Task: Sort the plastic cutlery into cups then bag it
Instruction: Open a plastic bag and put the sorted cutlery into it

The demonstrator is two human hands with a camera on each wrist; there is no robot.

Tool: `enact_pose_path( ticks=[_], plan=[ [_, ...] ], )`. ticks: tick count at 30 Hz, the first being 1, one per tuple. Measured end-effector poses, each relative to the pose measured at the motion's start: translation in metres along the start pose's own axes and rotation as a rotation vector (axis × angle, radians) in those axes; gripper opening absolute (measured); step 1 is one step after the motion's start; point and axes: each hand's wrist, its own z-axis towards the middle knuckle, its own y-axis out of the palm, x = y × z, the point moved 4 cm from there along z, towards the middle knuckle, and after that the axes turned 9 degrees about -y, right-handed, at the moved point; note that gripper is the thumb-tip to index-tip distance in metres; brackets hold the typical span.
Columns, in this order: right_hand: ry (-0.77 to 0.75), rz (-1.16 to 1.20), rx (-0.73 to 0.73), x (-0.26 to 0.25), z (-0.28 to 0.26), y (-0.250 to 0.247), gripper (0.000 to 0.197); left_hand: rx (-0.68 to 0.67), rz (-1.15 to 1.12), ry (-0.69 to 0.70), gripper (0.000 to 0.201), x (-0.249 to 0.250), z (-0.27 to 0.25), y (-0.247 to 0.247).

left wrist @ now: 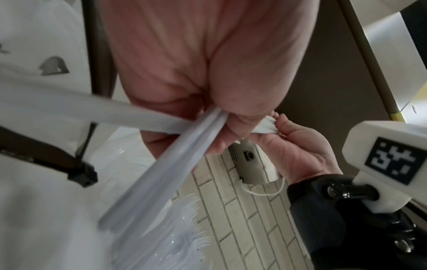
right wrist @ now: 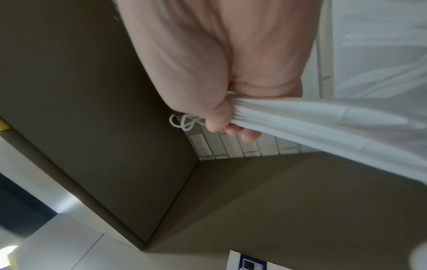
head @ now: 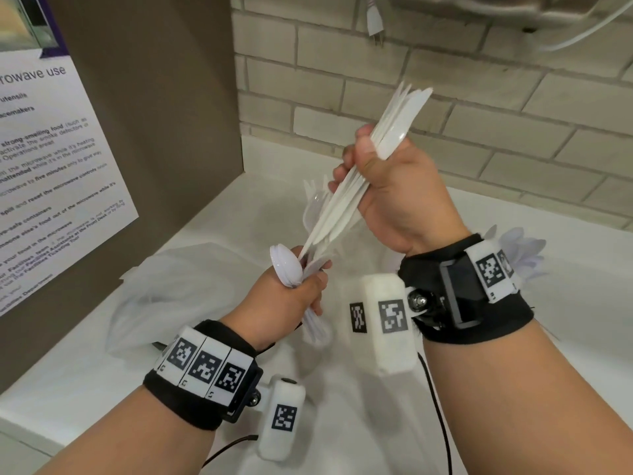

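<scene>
While the head view shows the right hand with fingers curled tightly around a bundle of white plastic knives held aloft at a slant, and the left hand gripping a stack of white plastic spoons just below it, the two bundles touching, only the left wrist view shows clear plastic forks lying inside a clear plastic bag beneath the hands. Both hands work above a white countertop bounded by a pale brick wall behind and a brown panel carrying a printed microwave notice at left.
</scene>
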Motion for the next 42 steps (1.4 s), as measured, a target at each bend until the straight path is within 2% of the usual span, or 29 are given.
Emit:
enact_pose_path(
  ticks=[1, 4, 7, 9, 12, 16, 19, 22, 27, 32, 34, 36, 39, 42],
  plan=[
    [-0.037, 0.014, 0.018, -0.006, 0.005, -0.002, 0.013, -0.011, -0.034, -0.006, 0.007, 0.0, 0.0, -0.001],
    [-0.203, 0.004, 0.099, -0.022, 0.022, -0.014, 0.009, 0.014, -0.155, -0.068, 0.015, -0.004, 0.001, -0.003],
    [-0.351, -0.217, 0.16, -0.019, 0.039, -0.024, 0.007, 0.068, -0.285, -0.128, 0.014, -0.006, 0.005, -0.006],
    [-0.362, -0.401, 0.178, -0.006, 0.046, -0.029, 0.01, 0.097, -0.319, -0.134, 0.011, -0.007, 0.007, -0.009],
    [-0.294, -0.623, 0.19, 0.024, 0.053, -0.038, 0.011, 0.111, -0.325, -0.126, 0.012, -0.007, 0.009, -0.014],
    [-0.183, -0.653, 0.233, 0.066, 0.056, -0.052, 0.011, 0.096, -0.329, -0.105, 0.013, -0.006, 0.01, -0.017],
    [0.011, -0.713, 0.201, 0.101, 0.06, -0.064, 0.014, 0.096, -0.318, -0.101, 0.013, -0.005, 0.011, -0.017],
    [0.173, -0.8, 0.147, 0.115, 0.062, -0.076, 0.031, 0.095, -0.324, -0.104, 0.014, -0.005, 0.012, -0.016],
    [0.152, -0.736, 0.145, 0.103, 0.068, -0.084, 0.044, 0.091, -0.333, -0.111, 0.013, -0.005, 0.012, -0.015],
    [0.085, -0.778, 0.198, 0.075, 0.062, -0.086, 0.038, 0.059, -0.325, -0.102, 0.016, -0.005, 0.013, -0.012],
    [0.059, -0.704, 0.219, 0.065, 0.05, -0.079, 0.033, 0.048, -0.34, -0.104, 0.014, -0.005, 0.014, -0.011],
    [0.069, -0.616, 0.14, 0.058, 0.033, -0.063, 0.026, 0.045, -0.368, -0.112, 0.014, -0.005, 0.014, -0.01],
    [0.154, -0.498, -0.068, 0.056, 0.005, -0.038, 0.015, 0.018, -0.418, -0.136, 0.023, -0.003, 0.014, -0.006],
    [0.19, -0.458, -0.162, 0.057, -0.015, -0.027, 0.028, -0.034, -0.479, -0.166, 0.03, 0.001, 0.013, -0.003]
  ],
)
